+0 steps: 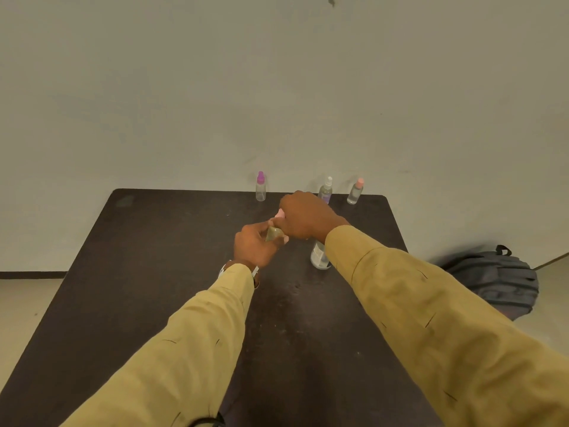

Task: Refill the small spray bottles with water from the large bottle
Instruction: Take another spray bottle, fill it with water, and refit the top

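Note:
My left hand [254, 246] grips a small clear spray bottle [273, 234] above the middle of the dark table [154, 272]. My right hand [304, 218] is curled over the bottle's pink cap [280, 214]. A larger clear bottle [320, 255] stands on the table, partly hidden behind my right wrist. At the table's far edge stand a small bottle with a purple cap [260, 187], a bottle with a white sprayer and purple label [326, 190] and a small bottle with an orange cap [356, 192].
A plain wall rises right behind the table's far edge. A grey backpack [495, 280] lies on the floor to the right of the table.

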